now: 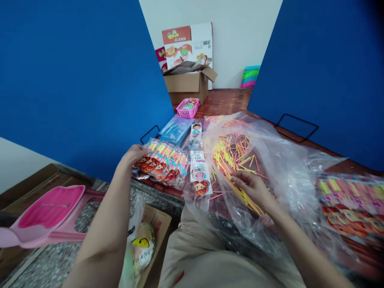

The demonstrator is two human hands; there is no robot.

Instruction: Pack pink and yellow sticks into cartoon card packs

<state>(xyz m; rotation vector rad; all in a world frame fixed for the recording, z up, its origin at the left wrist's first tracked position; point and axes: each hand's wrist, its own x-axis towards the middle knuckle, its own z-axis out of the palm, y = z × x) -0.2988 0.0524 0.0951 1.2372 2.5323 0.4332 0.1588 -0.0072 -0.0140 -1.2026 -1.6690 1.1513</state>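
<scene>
My left hand (pixel 135 155) is at the left end of a row of small printed packets (pixel 163 162) filled with yellow and pink sticks, its fingers closed on the end packet. Inside a large clear plastic bag (pixel 273 138), my right hand (pixel 252 187) has its fingertips together on thin yellow sticks (pixel 231 154), which lie loose with pink ones. Its palm side is hidden. Between the hands lie flat printed sachets (pixel 199 172) with a cartoon face, partly under the bag's edge.
More filled packets (pixel 351 208) lie at the right. Behind are blue plastic sleeves (pixel 177 129), a pink basket (pixel 188 109) and an open carton (pixel 186 84). Blue panels (pixel 78 80) stand on both sides. A pink chair (pixel 51 212) and a carrier bag (pixel 142 244) are at lower left.
</scene>
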